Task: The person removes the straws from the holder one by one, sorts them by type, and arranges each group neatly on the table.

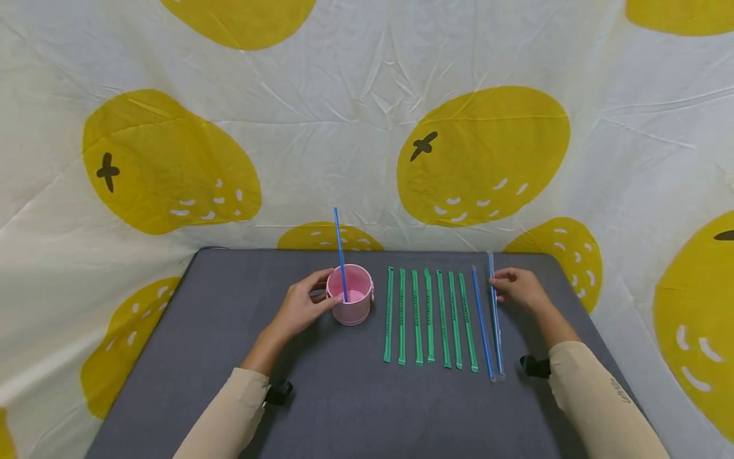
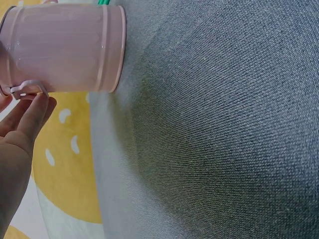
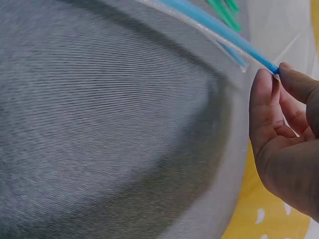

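Observation:
My left hand [image 1: 299, 306] grips the left side of a small pink metal bucket [image 1: 351, 313], thumb at its near rim. In the left wrist view the fingertips touch the loop on the side of the bucket [image 2: 62, 47]. One bare blue straw [image 1: 339, 242] stands in the bucket, tilted slightly left. My right hand [image 1: 520, 288] pinches a blue straw in a clear wrapper [image 1: 496, 328] near its far end. In the right wrist view thumb and fingertips meet on this wrapped straw [image 3: 224, 36]. Just left of it lies another clear-wrapped blue straw [image 1: 483, 328].
Several slim green paper-wrapped sticks [image 1: 429, 319] lie in a row between the bucket and the blue straws. Everything is on a dark grey table [image 1: 367, 408]. A white cloth with yellow fruit prints [image 1: 338, 76] hangs behind the table.

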`<state>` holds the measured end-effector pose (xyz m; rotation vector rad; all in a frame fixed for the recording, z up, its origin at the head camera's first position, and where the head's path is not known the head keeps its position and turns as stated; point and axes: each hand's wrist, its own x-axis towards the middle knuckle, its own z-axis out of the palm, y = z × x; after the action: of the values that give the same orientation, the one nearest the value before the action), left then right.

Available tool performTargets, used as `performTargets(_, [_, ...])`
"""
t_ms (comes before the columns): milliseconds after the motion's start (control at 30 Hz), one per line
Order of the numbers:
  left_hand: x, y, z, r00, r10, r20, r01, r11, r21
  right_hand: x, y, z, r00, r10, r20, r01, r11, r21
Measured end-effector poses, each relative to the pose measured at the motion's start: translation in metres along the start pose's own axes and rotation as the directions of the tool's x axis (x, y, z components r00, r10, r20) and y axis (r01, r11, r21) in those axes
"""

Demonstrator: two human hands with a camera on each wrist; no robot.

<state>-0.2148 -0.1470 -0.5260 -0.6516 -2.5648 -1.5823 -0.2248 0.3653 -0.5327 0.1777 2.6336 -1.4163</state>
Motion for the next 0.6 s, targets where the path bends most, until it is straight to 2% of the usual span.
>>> performTargets(333, [0.000, 0.001, 0.001, 1.000, 0.006, -0.009, -0.006, 1.000, 0.001, 0.001, 0.005, 0.010, 0.998, 0.069, 0.001, -0.069, 0.998, -0.007])
performTargets(600, [0.000, 0.001, 0.000, 1.000, 0.011, -0.009, -0.011, 1.000, 0.003, -0.003, 0.003, 0.014, 0.994, 0.103, -0.033, -0.106, 0.989, -0.100])
